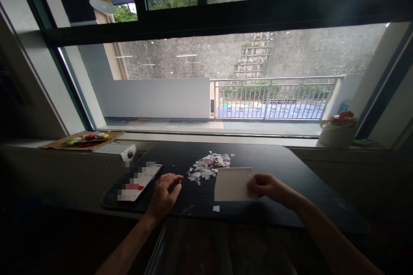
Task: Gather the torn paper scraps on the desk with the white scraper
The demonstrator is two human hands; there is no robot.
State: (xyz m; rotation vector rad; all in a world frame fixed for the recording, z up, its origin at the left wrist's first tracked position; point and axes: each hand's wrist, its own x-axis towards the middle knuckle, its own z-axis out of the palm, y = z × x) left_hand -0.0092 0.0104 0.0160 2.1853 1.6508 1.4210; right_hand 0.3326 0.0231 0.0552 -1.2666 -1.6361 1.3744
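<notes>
In the head view my right hand point(263, 184) grips the right edge of a pale rectangular sheet of paper or card point(230, 184), held just above the dark table. Behind the sheet's upper left lies a heap of small torn paper pieces point(208, 166), partly hidden by it. One loose square paper scrap point(216, 209) rests just in front of the sheet. My left hand point(167, 189) hovers at or rests on the table left of the heap, fingers bent and apart, with nothing visible in it. A phone point(142, 182) with a lit screen lies left of that hand.
The dark table point(267, 154) stands against a window sill. On the sill at left are a brown board with colourful items point(87, 137) and a white slotted box point(118, 151). A white container point(337, 131) stands at right. Beyond the window are a railing point(274, 99) and a wall.
</notes>
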